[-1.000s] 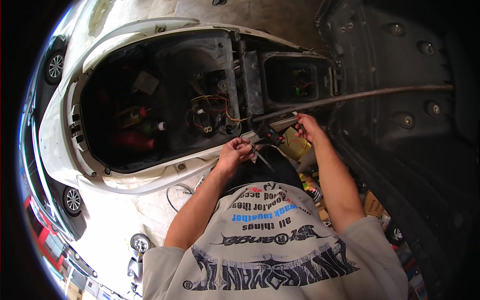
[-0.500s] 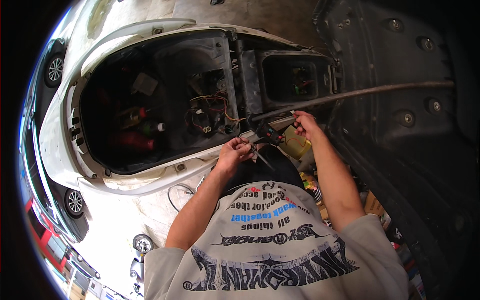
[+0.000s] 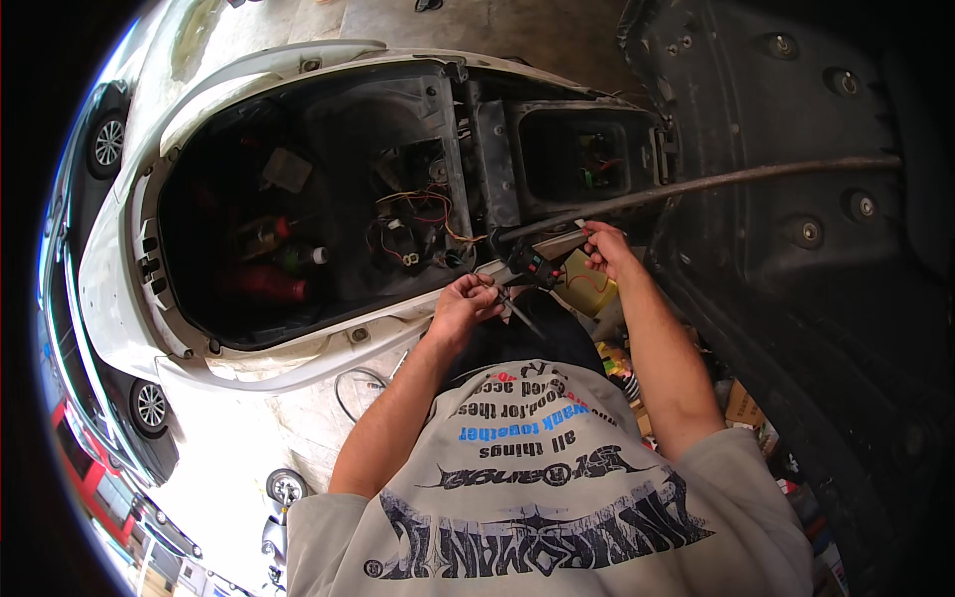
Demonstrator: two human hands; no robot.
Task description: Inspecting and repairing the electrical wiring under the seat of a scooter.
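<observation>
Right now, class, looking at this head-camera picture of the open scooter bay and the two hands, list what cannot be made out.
- Head view: what the left hand pinches; its fingers cover the thin dark tool.
- Head view: the small black part at the right hand; too small to identify.
- Head view: the bay's left depths; in shadow.
- Head view: the wires' ends; too fine.
- Head view: the floor clutter; hidden by the right arm.

Left hand [image 3: 466, 310]: fingers curled over a thin dark tool [image 3: 517, 310]; its grip end is hidden in the fist. Right hand [image 3: 607, 249]: fingertips cover the end of a small dark part [image 3: 537, 264], kind not discernible. Scooter compartment [image 3: 298, 229]: deep shadow, contents mostly unreadable. Wires [image 3: 418, 224]: ends lost in clutter.
</observation>
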